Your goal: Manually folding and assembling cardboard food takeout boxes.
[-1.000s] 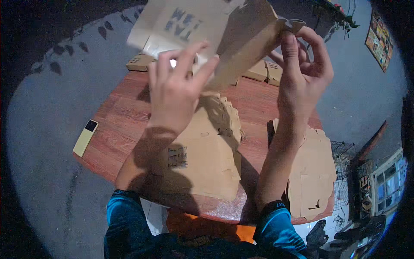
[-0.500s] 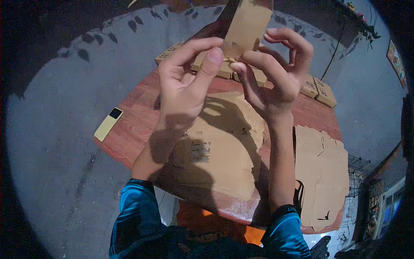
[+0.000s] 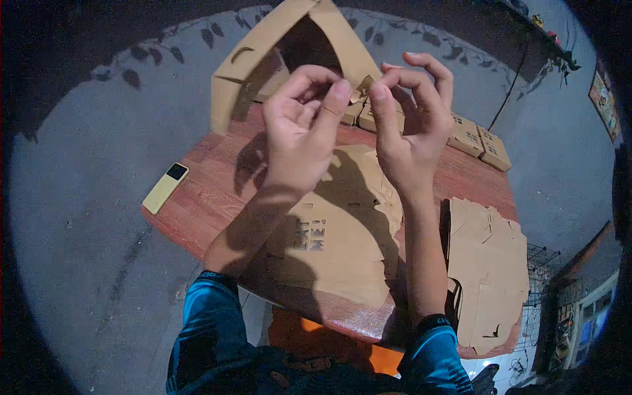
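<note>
A partly folded brown cardboard box (image 3: 266, 43) is held up above the far side of the table, tilted, with its hollow inside showing. At its near corner, the thumb and fingers of my left hand (image 3: 296, 135) close on a small creased flap. My right hand (image 3: 418, 131) pinches the same corner from the other side, its outer fingers raised. The exact contact of the fingertips is partly hidden. Below my hands, a stack of flat cardboard box blanks (image 3: 342, 263) with cut-out lettering lies on the table.
The reddish wooden table (image 3: 204, 158) carries a second stack of flat blanks (image 3: 490, 263) at the right. Folded boxes (image 3: 466, 138) line the far edge, some behind my hands. A yellow phone (image 3: 164, 191) lies at the left edge. A wire rack (image 3: 541, 263) stands beyond the right side.
The box has swung round to the left, so its open frame and a side panel now show. Both hands remain at its corner, the left slightly further right.
</note>
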Available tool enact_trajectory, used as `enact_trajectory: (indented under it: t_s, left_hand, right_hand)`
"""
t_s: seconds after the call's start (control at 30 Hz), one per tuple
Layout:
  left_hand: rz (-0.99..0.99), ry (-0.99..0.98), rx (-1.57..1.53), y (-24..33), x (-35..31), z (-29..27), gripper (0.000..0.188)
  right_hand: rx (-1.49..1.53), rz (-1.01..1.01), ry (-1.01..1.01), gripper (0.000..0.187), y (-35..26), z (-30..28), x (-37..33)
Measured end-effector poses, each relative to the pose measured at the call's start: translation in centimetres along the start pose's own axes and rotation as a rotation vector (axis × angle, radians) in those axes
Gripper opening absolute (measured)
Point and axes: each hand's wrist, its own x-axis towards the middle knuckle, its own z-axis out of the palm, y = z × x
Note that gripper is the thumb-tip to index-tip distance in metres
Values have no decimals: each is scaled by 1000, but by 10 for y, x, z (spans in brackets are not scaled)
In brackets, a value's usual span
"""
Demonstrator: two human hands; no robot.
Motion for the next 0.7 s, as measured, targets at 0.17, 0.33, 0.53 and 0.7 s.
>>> enact_trajectory:
  t_s: [0.17, 0.33, 0.53, 0.7]
  left_hand:
    - [23, -32, 109, 1, -1, 0, 10]
    - [-5, -35, 88, -1, -1, -1, 10]
    - [40, -113, 172, 5, 2, -8, 10]
    - [164, -73, 175, 13, 0, -4, 15]
  right_hand:
    - [144, 137, 26, 8, 0, 2, -2]
    - [7, 57, 64, 8, -2, 6, -4]
    - [65, 93, 12, 9, -7, 2, -1]
    - [232, 159, -51, 13, -11, -8, 5]
